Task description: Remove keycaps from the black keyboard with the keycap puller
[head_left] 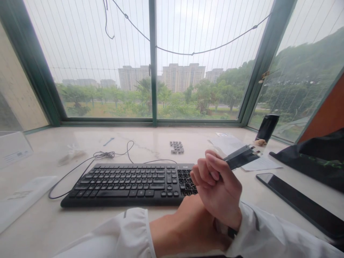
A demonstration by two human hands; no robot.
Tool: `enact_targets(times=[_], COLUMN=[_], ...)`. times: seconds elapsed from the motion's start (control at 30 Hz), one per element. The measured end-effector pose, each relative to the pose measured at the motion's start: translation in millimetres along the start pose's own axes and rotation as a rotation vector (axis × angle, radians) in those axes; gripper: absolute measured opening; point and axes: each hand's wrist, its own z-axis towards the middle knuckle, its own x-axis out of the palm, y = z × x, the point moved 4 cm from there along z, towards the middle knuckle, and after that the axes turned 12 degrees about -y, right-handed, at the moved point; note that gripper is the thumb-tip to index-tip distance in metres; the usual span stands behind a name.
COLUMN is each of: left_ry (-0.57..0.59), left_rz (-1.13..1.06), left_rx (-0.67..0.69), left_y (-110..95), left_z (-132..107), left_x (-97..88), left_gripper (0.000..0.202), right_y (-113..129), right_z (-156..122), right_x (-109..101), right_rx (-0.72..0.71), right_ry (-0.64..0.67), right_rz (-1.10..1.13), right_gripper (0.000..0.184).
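Note:
My right hand point(215, 179) is closed around a flat black tool point(242, 157) that points up and to the right; the detail at its tip is blurred. Crossing beneath my right wrist is my left hand point(193, 222), its fingers hidden from view. Both hands are over the right front corner of a black keyboard point(118, 181). Many caps are off its number pad, and the bare sockets show. Behind the keyboard lies a small group of loose keycaps point(176, 147).
A cable point(103, 154) coils behind the keyboard, near a thin blue stick point(109, 141) and a clear plastic bag point(71, 154). Toward the right lie paper sheets point(262, 164), a black phone point(298, 200), a black bag point(317, 157) and an upright dark cylinder point(267, 127). Windows point(199, 86) border the back.

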Motion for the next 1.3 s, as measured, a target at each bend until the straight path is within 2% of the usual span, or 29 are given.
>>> enact_targets(times=[0.1,0.17,0.27,0.37,0.57,0.67,0.73,0.83,0.93,1.0,1.13,1.2,1.3], left_ry=[0.071,0.050,-0.017,-0.131,-0.231,-0.277,-0.329,-0.466,-0.579,-0.615,-0.608,-0.594,-0.581], left_rz=[0.050,0.014,-0.112,-0.197,-0.331,-0.370,-0.299,-0.070,0.127,0.225,0.348,0.379,0.395], left_rx=[-0.036,-0.069,-0.041,-0.027,-0.141,-0.181,-0.148,0.021,0.132,0.162,0.183,0.189,0.199], left_y=[-8.7,-13.9,-21.9,-25.6,-21.6,-16.6,-13.8,-12.0,-5.6,1.2,14.3,17.7,18.3], left_z=[3.2,5.8,9.8,12.9,15.8,21.4,28.1,39.1,46.6,49.4,50.9,50.4,49.4], left_x=[-7.5,-14.1,-22.9,-31.8,-42.3,-53.8,-68.7,-100.3,-128.6,-140.2,-144.3,-141.3,-137.7], left_gripper=[0.023,0.016,0.007,0.016,0.021,0.024,0.023,0.018,0.018,0.017,0.017,0.018,0.018], right_y=[5.6,11.6,20.1,24.1,33.3,42.4,44.9,36.0,17.1,2.4,-19.5,-26.1,-30.2], right_z=[4.8,8.5,14.2,19.7,29.1,38.9,50.4,72.4,89.2,93.6,88.9,85.4,82.6], right_x=[-1.7,-2.6,-4.1,-5.7,-7.8,-10.7,-15.6,-28.8,-45.6,-53.7,-58.2,-58.8,-59.5], right_rx=[-0.028,-0.064,-0.128,-0.162,-0.224,-0.265,-0.262,-0.172,-0.109,-0.100,-0.211,-0.256,-0.321], right_ry=[-0.032,-0.058,-0.103,-0.137,-0.182,-0.169,-0.128,-0.023,0.096,0.212,0.431,0.461,0.438], right_rz=[0.003,0.000,-0.026,-0.030,-0.013,-0.049,-0.118,-0.330,-0.640,-0.876,-1.113,-1.139,-1.146], right_gripper=[0.039,0.039,0.040,0.039,0.038,0.039,0.040,0.041,0.037,0.034,0.035,0.036,0.036])
